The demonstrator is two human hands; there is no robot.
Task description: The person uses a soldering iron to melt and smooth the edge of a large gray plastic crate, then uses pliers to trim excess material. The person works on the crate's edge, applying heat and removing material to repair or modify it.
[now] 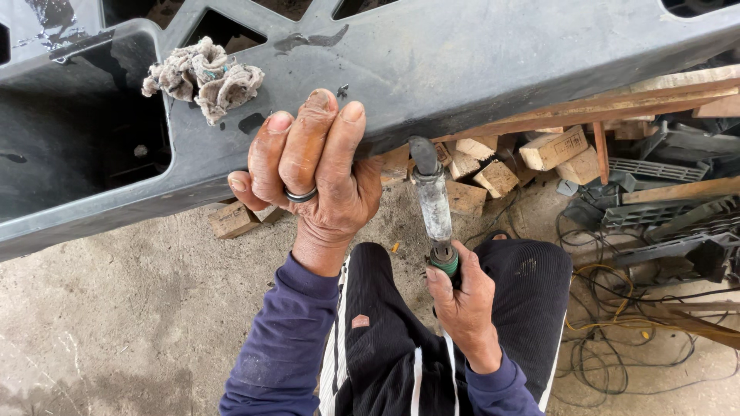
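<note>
Grey plastic bumper panel (432, 69) lies across the knees, its lower edge clamped by the left hand (312, 173) while the right hand (462, 296), closed round a worn tool (433, 204), sets its tip under that edge, apparently mid-repair, needing steady pressure.

Close head view, facing steeply down

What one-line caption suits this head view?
Left hand grips a grey plastic bumper's edge; right hand holds a worn metal tool beneath it.
</note>
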